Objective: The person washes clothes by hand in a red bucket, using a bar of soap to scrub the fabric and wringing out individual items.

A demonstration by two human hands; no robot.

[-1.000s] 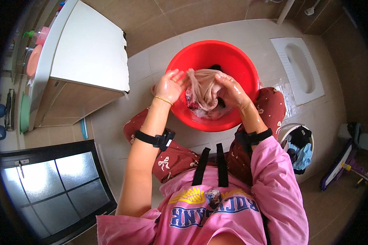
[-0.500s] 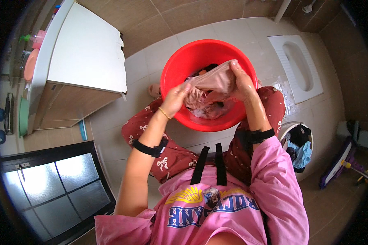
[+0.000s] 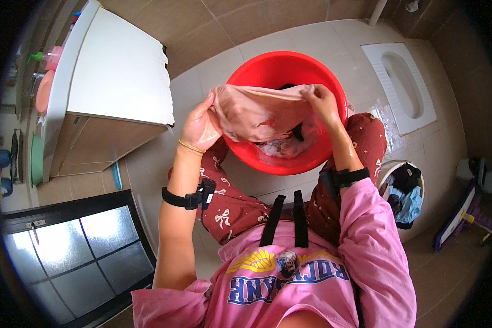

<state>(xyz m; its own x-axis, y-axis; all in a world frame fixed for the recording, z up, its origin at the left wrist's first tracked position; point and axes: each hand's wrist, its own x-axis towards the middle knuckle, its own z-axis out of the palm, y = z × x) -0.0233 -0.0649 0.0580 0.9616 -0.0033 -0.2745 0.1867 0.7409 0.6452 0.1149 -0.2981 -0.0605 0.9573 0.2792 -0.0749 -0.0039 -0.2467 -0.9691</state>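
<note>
A wet, pale pink garment (image 3: 262,109) is stretched between my hands above a red basin (image 3: 268,65). My left hand (image 3: 198,127) grips its left end, just outside the basin's left rim, with the palm partly turned up. Over the right side of the basin, my right hand (image 3: 323,105) pinches the upper right corner. A small reddish patch shows near the cloth's middle. Below it in the basin lie soapy water (image 3: 281,148) and dark cloth (image 3: 297,132), partly hidden by the garment.
A white bucket (image 3: 419,188) of dark and blue clothes (image 3: 407,202) stands by my right knee. Beyond it are a squat toilet (image 3: 402,87) and a purple mop head (image 3: 454,218). A white-topped cabinet (image 3: 123,68) is at left, a black-framed glass door (image 3: 82,246) at lower left.
My left hand has moved left and outward, past the basin rim. The bunched garment is now spread wide between both hands. My right hand has turned and its fingers now point down.
</note>
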